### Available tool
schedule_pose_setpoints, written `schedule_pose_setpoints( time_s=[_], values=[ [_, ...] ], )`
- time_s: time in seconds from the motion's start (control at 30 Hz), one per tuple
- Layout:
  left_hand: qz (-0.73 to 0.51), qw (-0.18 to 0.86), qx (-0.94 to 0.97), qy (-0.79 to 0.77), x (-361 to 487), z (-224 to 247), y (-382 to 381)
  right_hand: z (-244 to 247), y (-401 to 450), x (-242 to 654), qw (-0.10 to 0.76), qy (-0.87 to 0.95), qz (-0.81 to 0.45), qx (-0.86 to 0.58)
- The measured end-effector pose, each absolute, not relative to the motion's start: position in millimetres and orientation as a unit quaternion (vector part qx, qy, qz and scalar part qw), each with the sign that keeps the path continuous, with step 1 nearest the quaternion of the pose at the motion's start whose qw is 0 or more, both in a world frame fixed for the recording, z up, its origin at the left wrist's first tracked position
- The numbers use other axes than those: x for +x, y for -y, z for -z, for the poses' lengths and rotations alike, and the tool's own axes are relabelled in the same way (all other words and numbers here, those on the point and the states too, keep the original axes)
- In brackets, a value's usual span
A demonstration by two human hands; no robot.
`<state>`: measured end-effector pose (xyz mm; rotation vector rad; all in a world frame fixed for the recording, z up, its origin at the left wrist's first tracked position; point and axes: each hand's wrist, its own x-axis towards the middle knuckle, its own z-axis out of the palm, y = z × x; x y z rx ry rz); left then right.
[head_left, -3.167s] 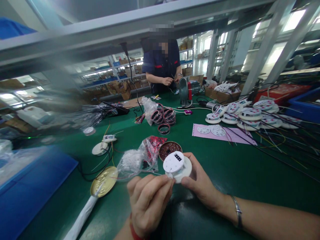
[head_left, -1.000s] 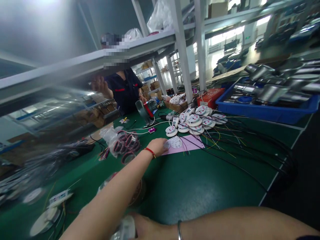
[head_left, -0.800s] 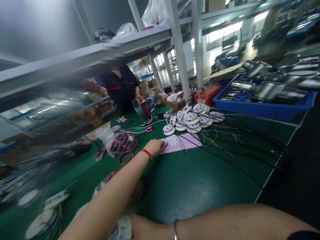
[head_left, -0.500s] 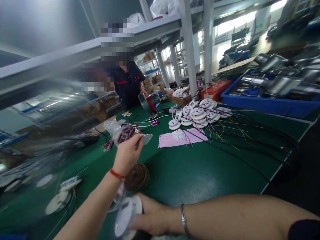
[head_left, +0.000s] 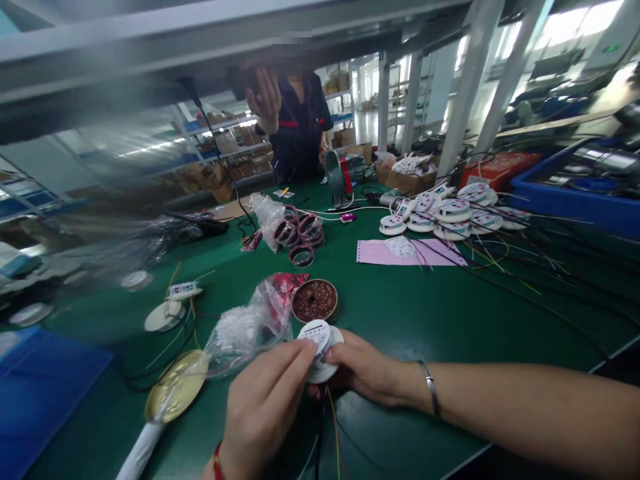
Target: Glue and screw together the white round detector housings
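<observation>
My right hand [head_left: 363,368] grips a round white plastic device [head_left: 320,345] low in the middle of the view, just above the green table [head_left: 450,320]. Thin wires hang down from it. My left hand [head_left: 263,403] presses a round white label with its fingertips onto the device's top face. Just beyond the device stand a small round tin of dark parts [head_left: 315,300] and a crumpled clear bag [head_left: 247,323] with a red print.
A pink backing sheet [head_left: 407,252] with one round label lies to the right, behind it a heap of white devices [head_left: 450,212] with trailing wires. A gold lid [head_left: 176,385], rolls of tape [head_left: 300,233], blue trays and a person across the table.
My left hand reached out to the pink sheet, peeled off a round label and brought it back to the device in my right hand. The view swung back down to the hands.
</observation>
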<state>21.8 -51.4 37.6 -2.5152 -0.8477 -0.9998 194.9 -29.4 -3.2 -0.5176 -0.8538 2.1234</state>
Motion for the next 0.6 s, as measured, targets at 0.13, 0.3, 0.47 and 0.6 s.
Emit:
schedule_pose_setpoints(
  time_s=[0.13,0.3,0.47,0.6],
  values=[
    [0.354,0.133,-0.870,0.317,21,-39,53,1,29,197,0.379,0.338,-0.833,-0.221],
    [0.397,0.081,-0.833,0.377,20,-34,50,-2,28,200,0.363,0.343,-0.832,-0.244],
    [0.372,0.067,-0.857,0.349,22,-29,48,-4,29,199,0.357,0.338,-0.833,-0.255],
    [0.359,0.073,-0.863,0.347,23,-29,48,-4,28,199,0.360,0.334,-0.833,-0.254]
  ],
)
